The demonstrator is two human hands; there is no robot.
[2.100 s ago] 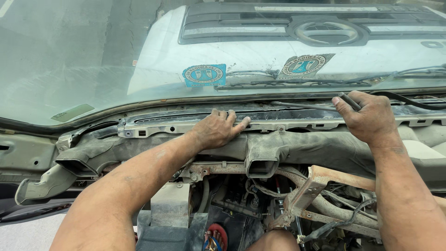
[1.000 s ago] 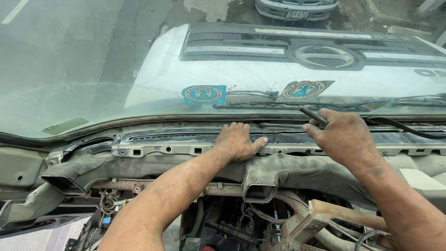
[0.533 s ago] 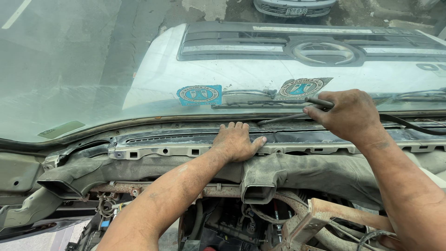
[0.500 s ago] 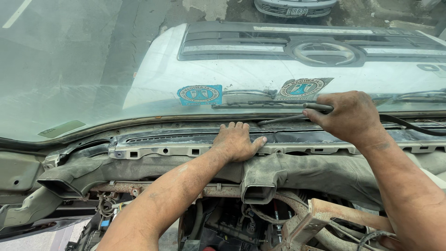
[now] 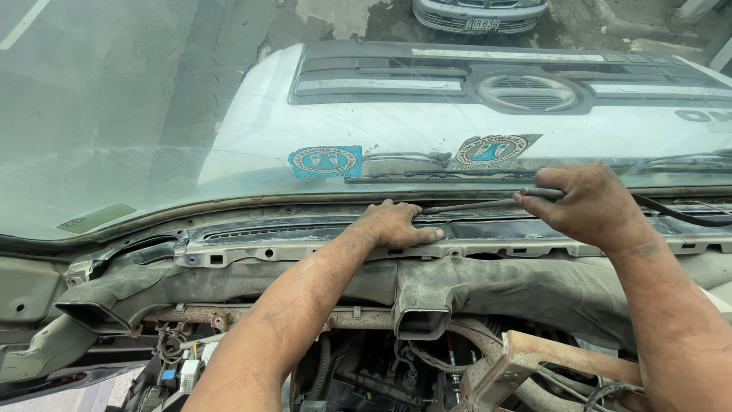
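I am inside a vehicle with the dashboard stripped out. My left hand [image 5: 396, 225] lies flat, palm down, on the bare metal rail [image 5: 290, 246] under the windscreen. My right hand [image 5: 591, 204] is closed on the handle of a long thin tool [image 5: 476, 204]; its shaft runs left, low over the rail, and its tip sits close to my left fingers. A grey felt-covered air duct [image 5: 423, 294] runs below the rail, with an open vent mouth at its middle.
The windscreen [image 5: 152, 130] carries two round stickers [image 5: 325, 161] at its lower edge. Outside are wiper arms, the white bonnet and a parked car. Below the duct hang wires, connectors [image 5: 187, 366] and a rusty bracket [image 5: 534, 358]. A black cable [image 5: 679, 215] trails right.
My right hand has risen from the rail toward the base of the windscreen, and the tool's shaft now points left toward my left hand. My left hand has stayed on the rail.
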